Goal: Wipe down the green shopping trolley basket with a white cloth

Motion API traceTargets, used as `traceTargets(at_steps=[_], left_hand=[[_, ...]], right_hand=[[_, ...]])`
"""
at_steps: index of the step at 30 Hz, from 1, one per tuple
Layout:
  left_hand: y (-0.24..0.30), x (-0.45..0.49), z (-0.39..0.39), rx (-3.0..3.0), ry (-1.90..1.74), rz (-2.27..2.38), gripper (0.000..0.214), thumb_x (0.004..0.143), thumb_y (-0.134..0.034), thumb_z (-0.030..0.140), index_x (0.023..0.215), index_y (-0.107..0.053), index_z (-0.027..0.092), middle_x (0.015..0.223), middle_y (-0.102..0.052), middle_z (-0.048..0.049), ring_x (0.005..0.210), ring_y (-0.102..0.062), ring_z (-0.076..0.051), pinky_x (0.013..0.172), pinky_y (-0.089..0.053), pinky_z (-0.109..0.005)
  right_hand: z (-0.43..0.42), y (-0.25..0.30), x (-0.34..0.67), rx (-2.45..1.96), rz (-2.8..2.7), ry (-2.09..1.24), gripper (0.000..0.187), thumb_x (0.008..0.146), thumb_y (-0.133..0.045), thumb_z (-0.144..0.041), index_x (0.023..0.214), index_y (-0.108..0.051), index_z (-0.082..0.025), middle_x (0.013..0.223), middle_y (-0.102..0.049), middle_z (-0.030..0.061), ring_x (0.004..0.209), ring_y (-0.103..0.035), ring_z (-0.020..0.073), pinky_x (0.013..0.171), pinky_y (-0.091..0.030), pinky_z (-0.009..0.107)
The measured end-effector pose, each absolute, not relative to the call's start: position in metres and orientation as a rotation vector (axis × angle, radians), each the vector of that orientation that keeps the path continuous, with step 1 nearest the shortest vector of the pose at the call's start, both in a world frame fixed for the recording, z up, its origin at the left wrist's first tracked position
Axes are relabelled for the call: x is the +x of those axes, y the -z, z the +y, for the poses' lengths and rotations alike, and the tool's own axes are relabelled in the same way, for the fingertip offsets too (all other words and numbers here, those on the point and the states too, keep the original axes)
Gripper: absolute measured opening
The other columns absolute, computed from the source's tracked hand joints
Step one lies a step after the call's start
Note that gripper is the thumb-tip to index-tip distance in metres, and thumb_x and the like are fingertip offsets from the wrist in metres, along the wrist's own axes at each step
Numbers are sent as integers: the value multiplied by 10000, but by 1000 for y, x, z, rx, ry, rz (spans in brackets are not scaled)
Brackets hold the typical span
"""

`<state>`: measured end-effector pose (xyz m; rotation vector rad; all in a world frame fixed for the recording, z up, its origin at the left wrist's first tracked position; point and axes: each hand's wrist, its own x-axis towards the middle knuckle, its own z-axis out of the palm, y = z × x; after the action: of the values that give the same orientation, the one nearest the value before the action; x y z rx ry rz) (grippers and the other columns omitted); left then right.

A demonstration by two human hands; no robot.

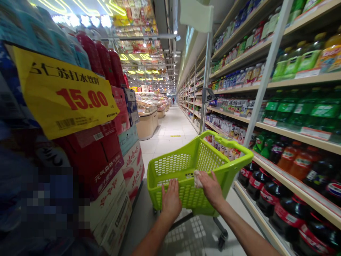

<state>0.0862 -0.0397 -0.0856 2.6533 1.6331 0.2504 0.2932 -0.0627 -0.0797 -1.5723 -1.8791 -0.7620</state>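
Observation:
A lime green plastic shopping cart [226, 153] stands in the aisle right in front of me, tilted toward the right-hand shelves. My left hand [171, 200] lies flat against the cart's near wall, fingers stretched upward. My right hand [211, 186] is closed on a small white crumpled cloth or tissue [197, 178] and presses it on the cart's near rim. The basket looks empty as far as its mesh walls show.
Stacked red and white drink cartons [112, 177] with a yellow 15.00 price sign [66, 94] crowd the left. Shelves of bottled drinks [293, 160] line the right. The tiled aisle [170, 133] runs ahead past a display counter [147, 122].

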Motion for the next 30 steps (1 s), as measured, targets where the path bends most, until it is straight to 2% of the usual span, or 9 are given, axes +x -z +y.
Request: traceTargets(at_steps=[4,9,13,16,19,22,30], left_hand=[[84,73,-41,2606,-219,1709,730,645,-366,161,1354,-204,102,1433,-195,-69,1322,-140,-220,1062,-59,-513],[81,75,-49,2634,-189,1564,704,685,-362,217,1358,-188,107,1441,-170,-60,1325,-128,-221,1065,-39,-512],[84,53,-51,2570,-190,1633,676,675,-374,169,1337,-249,111,1413,-264,-86,1306,-200,-210,1072,-13,-489],[88,38,-56,2541,-212,1645,642,667,-374,134,1306,-309,129,1369,-359,-88,1291,-240,-209,1066,-14,-512],[90,39,-64,2521,-279,1610,602,680,-379,147,1281,-336,133,1331,-411,-96,1288,-242,-223,1054,-36,-546],[92,48,-76,2519,-322,1585,591,692,-380,154,1280,-329,123,1328,-408,-109,1289,-232,-224,1060,-39,-531],[93,64,-125,2537,-333,1499,585,719,-375,192,1291,-315,87,1298,-427,-144,1264,-267,-253,1065,-54,-525]], right_hand=[[-58,81,310,-1699,-1711,776,390,732,-360,-21,1015,-592,-154,1106,-605,120,1042,-543,232,965,-235,462],[-52,98,258,-1509,-1922,575,458,731,-345,-11,1083,-564,-207,1139,-592,70,1062,-533,190,973,-254,439],[-54,103,255,-1537,-1882,553,454,712,-364,-11,1060,-581,-207,1107,-610,80,1050,-539,215,968,-249,482],[-56,107,273,-1643,-1776,608,442,695,-355,-12,1027,-596,-177,1083,-619,111,1029,-550,246,934,-275,526],[-59,116,264,-1584,-1847,579,454,686,-343,-11,1039,-589,-155,1094,-613,113,1037,-546,231,898,-357,467],[-66,127,241,-1473,-1918,518,478,681,-342,-13,1072,-576,-157,1125,-598,94,1055,-535,201,874,-415,382],[-79,147,262,-1374,-1851,479,454,693,-339,-70,1076,-574,-136,1098,-609,96,1048,-544,205,870,-461,360]])
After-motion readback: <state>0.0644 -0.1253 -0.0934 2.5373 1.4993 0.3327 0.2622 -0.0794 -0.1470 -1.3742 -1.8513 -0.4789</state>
